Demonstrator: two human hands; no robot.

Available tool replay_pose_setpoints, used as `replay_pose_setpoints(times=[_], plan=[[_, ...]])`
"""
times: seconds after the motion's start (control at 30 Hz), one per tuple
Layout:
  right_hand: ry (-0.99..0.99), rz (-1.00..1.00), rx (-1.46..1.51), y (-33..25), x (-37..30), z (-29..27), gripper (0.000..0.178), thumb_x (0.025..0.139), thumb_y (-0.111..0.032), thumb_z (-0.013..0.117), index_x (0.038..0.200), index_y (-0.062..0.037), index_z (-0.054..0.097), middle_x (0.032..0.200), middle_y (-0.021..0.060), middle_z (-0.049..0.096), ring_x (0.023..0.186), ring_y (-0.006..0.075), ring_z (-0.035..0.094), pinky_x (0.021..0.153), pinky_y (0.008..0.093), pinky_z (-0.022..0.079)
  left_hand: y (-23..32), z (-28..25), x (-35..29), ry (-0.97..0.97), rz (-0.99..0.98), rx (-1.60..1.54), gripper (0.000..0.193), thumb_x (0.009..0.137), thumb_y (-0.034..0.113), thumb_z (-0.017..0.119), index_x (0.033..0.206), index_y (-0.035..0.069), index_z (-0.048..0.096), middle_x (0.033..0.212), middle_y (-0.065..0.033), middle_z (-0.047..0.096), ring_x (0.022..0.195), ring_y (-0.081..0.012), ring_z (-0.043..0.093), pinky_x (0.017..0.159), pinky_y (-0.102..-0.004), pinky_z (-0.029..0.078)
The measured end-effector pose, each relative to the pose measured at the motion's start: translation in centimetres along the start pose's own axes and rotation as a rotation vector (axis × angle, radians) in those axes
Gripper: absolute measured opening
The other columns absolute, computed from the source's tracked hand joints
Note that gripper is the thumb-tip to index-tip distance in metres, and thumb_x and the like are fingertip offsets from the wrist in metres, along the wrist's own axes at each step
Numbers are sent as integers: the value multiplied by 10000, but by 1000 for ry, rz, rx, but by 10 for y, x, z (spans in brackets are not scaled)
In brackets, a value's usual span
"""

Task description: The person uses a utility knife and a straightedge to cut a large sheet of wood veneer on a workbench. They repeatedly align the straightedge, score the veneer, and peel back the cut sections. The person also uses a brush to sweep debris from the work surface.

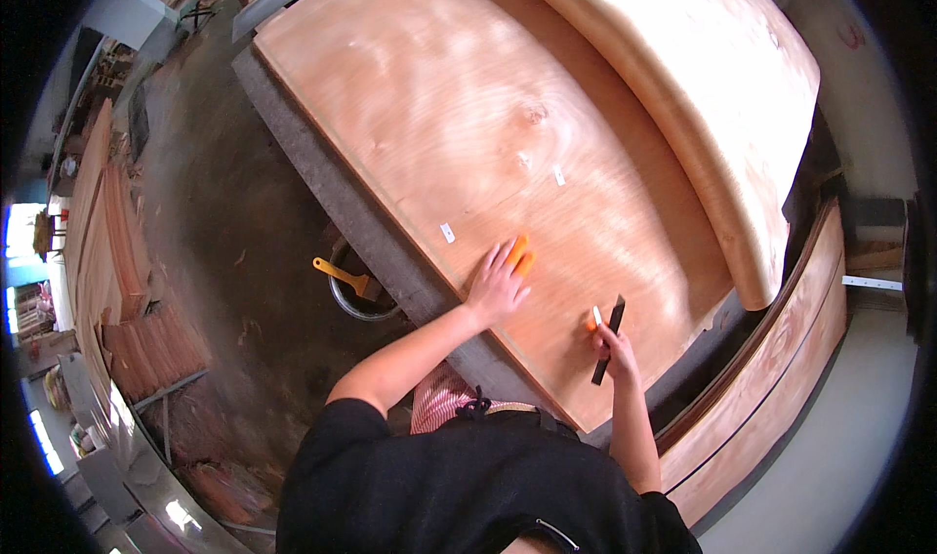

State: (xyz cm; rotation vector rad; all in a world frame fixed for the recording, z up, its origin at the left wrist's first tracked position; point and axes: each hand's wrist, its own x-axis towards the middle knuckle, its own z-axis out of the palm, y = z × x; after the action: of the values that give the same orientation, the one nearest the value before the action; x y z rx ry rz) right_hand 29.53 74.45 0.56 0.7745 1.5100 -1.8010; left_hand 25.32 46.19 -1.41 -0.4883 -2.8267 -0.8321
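Two white slips (447,233) are already set on the panel (439,115) at centre; the far-right sheet (693,85) is curled back, its flattening apparently undone. The panel is touched by the left hand (498,288), laid flat; a black blade (617,314) is held by the right hand (618,351).

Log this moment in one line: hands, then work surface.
left hand: flat on wood panel | right hand: gripping black flat tool | wood panel: two small white pieces, curled sheet at right
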Motion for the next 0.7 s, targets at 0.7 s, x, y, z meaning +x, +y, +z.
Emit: replay_pose_setpoints(times=[0.7], plan=[[-288,-328,-649,-98,102,334,261,881,-259,496,829,-37,623,530,-37,448,442,25,357,409,179,253,-277,-116,20,336,-392,381,635,819,400,473,1315,51,287,1381,-148,240,1282,-289,217,1006,-505,188]])
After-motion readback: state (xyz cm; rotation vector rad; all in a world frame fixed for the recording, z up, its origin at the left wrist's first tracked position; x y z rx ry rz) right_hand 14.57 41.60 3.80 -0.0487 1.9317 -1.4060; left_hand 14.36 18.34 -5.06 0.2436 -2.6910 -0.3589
